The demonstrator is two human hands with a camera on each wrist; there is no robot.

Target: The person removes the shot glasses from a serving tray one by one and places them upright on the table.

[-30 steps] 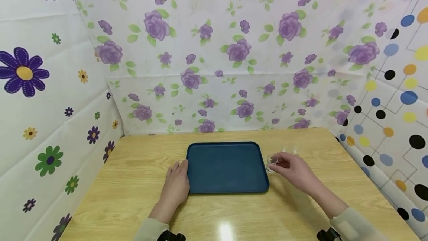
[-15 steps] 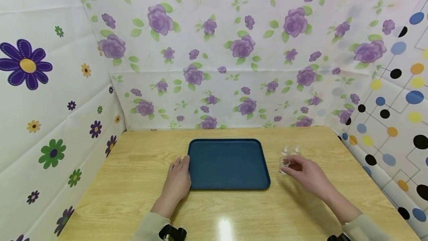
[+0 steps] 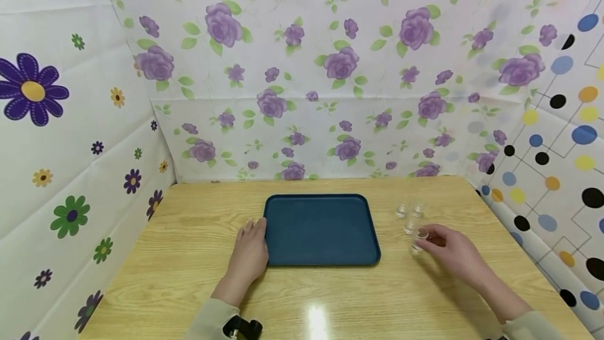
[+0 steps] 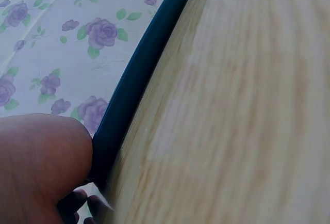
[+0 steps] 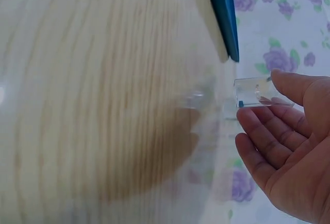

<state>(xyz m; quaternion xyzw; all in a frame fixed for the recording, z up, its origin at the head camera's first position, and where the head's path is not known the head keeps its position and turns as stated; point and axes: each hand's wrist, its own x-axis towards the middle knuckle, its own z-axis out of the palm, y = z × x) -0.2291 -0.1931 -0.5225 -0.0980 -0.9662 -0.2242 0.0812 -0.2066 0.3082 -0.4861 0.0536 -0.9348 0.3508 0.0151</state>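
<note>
A small clear glass (image 3: 419, 239) stands upright in my right hand (image 3: 455, 253), pinched between thumb and fingertips close over the table, right of the tray. The right wrist view shows that glass (image 5: 252, 91) lying between the thumb and forefinger, the other fingers bent loosely beneath. Three similar clear glasses are grouped just behind it: one nearest glass (image 3: 409, 224), a left glass (image 3: 401, 210) and a right glass (image 3: 417, 210). My left hand (image 3: 250, 251) rests against the left edge of the dark blue rectangular tray (image 3: 321, 265), fingers extended along its rim.
Both things and hands are on a light wood-grain table (image 3: 207, 209). A white cloth with purple roses (image 3: 342, 62) rises behind its back edge. Patterned cloths stand at the left, with daisies (image 3: 34, 91), and at the right, with coloured dots (image 3: 585, 135).
My right hand has moved right, away from the tray's right edge, with a glass at its fingertips. A third glass behind it has come into view. My left hand stays at the tray.
</note>
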